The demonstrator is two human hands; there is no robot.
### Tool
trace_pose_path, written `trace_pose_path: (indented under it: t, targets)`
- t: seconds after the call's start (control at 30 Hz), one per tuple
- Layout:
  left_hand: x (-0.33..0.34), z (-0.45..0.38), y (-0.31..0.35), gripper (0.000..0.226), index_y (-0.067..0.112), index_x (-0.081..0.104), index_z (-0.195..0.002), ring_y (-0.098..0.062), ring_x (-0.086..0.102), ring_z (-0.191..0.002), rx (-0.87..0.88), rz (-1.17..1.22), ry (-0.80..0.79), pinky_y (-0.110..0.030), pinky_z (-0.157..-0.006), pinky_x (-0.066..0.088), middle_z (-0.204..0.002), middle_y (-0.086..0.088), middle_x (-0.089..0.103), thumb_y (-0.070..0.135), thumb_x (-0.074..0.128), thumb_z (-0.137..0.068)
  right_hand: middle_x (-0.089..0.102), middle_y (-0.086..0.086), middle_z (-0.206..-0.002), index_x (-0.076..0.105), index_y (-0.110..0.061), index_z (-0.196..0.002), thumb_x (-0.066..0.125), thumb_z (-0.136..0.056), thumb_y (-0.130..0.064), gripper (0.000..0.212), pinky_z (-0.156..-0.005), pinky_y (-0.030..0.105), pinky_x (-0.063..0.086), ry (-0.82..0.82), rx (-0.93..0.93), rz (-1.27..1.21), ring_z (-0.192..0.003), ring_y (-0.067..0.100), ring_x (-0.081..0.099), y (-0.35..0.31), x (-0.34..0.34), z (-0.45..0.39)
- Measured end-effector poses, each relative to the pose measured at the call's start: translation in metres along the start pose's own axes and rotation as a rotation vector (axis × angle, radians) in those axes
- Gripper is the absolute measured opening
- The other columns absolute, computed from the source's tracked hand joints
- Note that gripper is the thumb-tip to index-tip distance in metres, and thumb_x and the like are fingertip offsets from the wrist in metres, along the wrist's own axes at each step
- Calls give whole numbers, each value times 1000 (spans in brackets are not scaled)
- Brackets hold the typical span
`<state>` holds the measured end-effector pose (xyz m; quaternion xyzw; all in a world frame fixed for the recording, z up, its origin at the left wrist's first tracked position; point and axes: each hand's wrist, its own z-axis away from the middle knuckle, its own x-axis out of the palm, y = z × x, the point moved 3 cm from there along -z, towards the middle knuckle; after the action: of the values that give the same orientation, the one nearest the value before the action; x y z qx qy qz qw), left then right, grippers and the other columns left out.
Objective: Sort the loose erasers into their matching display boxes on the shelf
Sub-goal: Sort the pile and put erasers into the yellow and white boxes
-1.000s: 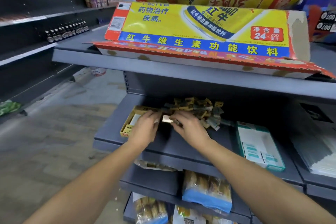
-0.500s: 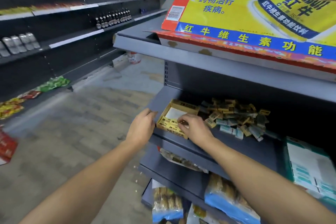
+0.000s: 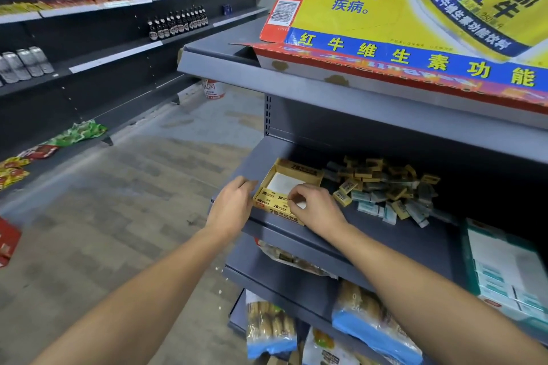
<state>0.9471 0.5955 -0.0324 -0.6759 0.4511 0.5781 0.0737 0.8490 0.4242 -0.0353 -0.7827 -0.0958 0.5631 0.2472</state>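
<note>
A yellow display box (image 3: 299, 170) sits at the left end of the grey shelf (image 3: 364, 235), with a few yellow erasers lined up in its near part and a white bottom showing behind them. My left hand (image 3: 231, 204) grips the box's left near corner. My right hand (image 3: 315, 207) is over the box's near right part, fingers curled and pinching a yellow eraser (image 3: 289, 202) down among the row. To the right lies a loose pile of yellow and teal erasers (image 3: 385, 190). A teal display box (image 3: 504, 270) stands at the far right of the shelf.
A yellow drink carton (image 3: 415, 32) lies on the shelf above, its edge overhanging. Bagged snacks (image 3: 373, 317) fill the shelves below. Across the aisle, dark shelving holds bottles (image 3: 178, 24) and cans (image 3: 23, 64); a white bucket (image 3: 213, 89) stands on the floor.
My view has swung left. My right hand moved from the pile to the yellow box with an eraser. My left hand shifted to the box's left near corner.
</note>
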Motion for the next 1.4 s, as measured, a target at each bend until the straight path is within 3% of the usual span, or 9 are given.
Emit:
trace_pose_path:
  t: [0.17,0.4,0.6,0.8,0.97,1.1,1.17,1.27,1.4]
  targets:
    - [-2,0,3,39,8,60,-127,-27,58,-108,17,3,4,-35,-91,46,-117,-7,60,-2,48,-91,68,-4,-96,71,-15,-92,57,-90,-25,18,-79,30,50,-3,-30,43,-93,14,60,-1,2,1]
    - [13,-10,44,37,9,61,-122,-29,60,-104,122,65,-16,-38,-82,50,-115,-7,64,3,52,-87,65,-4,-116,67,-19,-110,58,-90,-25,22,-94,37,45,108,-44,51,-112,18,54,9,-16,20]
    - [58,-27,123,27,12,64,-110,-30,59,-97,356,68,-82,-39,-81,49,-103,-7,63,9,58,-83,65,1,-118,65,-17,-116,57,-90,-22,28,-94,41,49,207,75,117,-112,20,57,60,-60,71]
    - [100,-29,182,36,11,60,-121,-30,56,-109,469,90,-178,-43,-88,49,-119,-9,59,10,58,-85,65,6,-116,65,-14,-118,60,-88,-14,30,-90,40,50,290,265,166,-110,25,58,106,-103,120]
    - [113,-30,202,41,16,58,-126,-27,56,-114,506,109,-177,-38,-92,48,-123,-5,60,8,59,-86,65,7,-118,65,-13,-118,58,-89,-17,30,-95,40,48,311,340,225,-112,27,58,128,-110,126]
    - [114,-36,205,40,19,57,-128,-24,54,-118,491,103,-201,-36,-95,45,-127,-1,58,12,58,-89,60,17,-120,67,-15,-115,60,-88,-22,28,-89,48,49,280,412,375,-111,40,54,132,-106,116]
    - [113,-38,203,39,19,57,-127,-25,55,-116,484,113,-213,-37,-94,47,-127,-1,58,12,58,-89,57,23,-121,67,-15,-114,63,-86,-19,28,-83,52,51,298,442,421,-107,47,54,132,-103,111]
    - [114,-42,195,37,20,57,-126,-27,55,-115,453,97,-231,-40,-90,50,-127,-1,56,14,58,-89,52,22,-130,60,-23,-126,50,-86,-7,44,-89,49,49,200,425,528,-116,46,47,138,-94,104]
    - [115,-45,189,33,15,60,-122,-26,55,-112,433,84,-219,-37,-90,48,-124,-4,57,11,58,-89,57,20,-125,68,-23,-115,66,-77,-3,43,-80,49,53,251,379,489,-112,47,50,138,-96,101]
